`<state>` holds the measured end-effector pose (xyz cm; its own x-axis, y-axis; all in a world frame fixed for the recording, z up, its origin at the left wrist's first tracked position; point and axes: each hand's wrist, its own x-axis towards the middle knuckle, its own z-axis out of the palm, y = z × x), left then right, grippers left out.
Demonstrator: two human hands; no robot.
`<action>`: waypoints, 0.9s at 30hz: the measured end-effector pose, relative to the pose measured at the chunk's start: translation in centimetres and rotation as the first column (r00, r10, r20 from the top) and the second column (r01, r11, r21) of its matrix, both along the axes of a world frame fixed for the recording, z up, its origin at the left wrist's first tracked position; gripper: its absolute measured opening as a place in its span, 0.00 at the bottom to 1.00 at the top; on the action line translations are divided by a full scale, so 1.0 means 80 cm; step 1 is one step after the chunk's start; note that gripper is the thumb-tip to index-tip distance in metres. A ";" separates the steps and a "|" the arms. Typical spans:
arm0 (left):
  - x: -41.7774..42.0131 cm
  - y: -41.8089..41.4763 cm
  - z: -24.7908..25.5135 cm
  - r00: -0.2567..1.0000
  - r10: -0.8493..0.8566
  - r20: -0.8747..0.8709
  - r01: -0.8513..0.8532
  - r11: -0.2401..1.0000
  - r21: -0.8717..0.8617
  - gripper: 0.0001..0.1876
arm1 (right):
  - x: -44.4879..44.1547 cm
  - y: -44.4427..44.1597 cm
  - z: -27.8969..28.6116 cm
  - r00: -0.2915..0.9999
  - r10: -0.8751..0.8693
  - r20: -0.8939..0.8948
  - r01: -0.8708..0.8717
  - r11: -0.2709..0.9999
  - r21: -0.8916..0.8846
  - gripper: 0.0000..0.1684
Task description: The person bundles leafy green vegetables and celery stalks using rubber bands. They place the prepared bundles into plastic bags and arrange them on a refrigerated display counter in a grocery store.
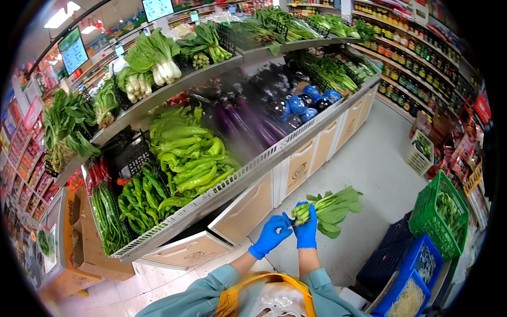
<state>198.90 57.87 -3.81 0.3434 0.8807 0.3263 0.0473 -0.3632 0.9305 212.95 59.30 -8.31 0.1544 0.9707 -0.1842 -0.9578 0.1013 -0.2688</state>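
Observation:
Both of my hands wear blue gloves and meet in front of my body. My right hand (307, 233) grips a bunch of leafy greens (336, 207) near its cut stems, with the leaves pointing right. Close beside the stem ends is my left hand (270, 237), its thumb and fingers bent towards the bunch. A thin dark strand (292, 225) shows between the two hands; whether the left fingers pinch it is unclear.
A sloped produce stand (253, 168) holds light green peppers (198, 158), long purple eggplants (247, 123) and leafy bunches. One cabinet door (190, 250) below hangs ajar. At right stand a green crate (420, 214) of greens and blue crates (429, 253). Bottle shelves (412, 51) line the back.

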 end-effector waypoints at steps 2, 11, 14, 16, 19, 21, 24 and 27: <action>-0.004 0.000 0.007 0.991 0.006 0.133 0.040 0.940 -0.339 0.11 | -0.007 -0.004 -0.020 1.000 -0.001 0.010 0.002 0.993 -0.120 0.17; -0.066 0.071 -0.009 0.986 -0.145 -0.079 0.092 0.881 -0.464 0.11 | -0.029 -0.011 0.005 0.909 0.351 0.225 -0.303 0.926 -0.224 0.24; -0.056 0.071 0.003 0.981 -0.097 0.167 0.164 0.876 -0.453 0.09 | -0.020 -0.004 0.011 0.640 0.546 0.541 -0.473 0.835 -0.282 0.21; -0.060 0.060 0.016 0.998 0.057 -0.019 -0.059 0.972 -0.226 0.09 | -0.031 0.008 0.026 0.481 0.406 0.777 -0.357 0.900 -0.250 0.22; -0.085 0.086 -0.053 0.797 0.368 0.478 0.071 0.729 -0.680 0.18 | -0.059 0.021 0.085 0.255 0.260 0.931 -0.280 0.942 -0.187 0.27; -0.088 0.094 -0.032 0.861 0.106 0.497 0.303 0.679 -0.669 0.25 | -0.067 0.019 0.115 -0.060 0.190 0.980 -0.172 0.965 -0.197 0.32; -0.059 0.097 -0.014 0.777 0.050 0.628 0.428 0.690 -0.583 0.28 | -0.101 0.016 0.188 -0.365 0.252 0.896 -0.043 0.957 -0.286 0.39; -0.062 0.101 0.000 0.575 0.153 0.803 0.562 0.640 -0.524 0.27 | -0.099 0.013 0.179 -0.160 0.087 0.983 -0.253 0.959 -0.126 0.41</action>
<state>193.97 65.91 -3.79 0.4984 0.8619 -0.0939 -0.7299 0.4756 0.4910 205.04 60.36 6.01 -0.0944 0.9941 0.0541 0.3842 0.0865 -0.9192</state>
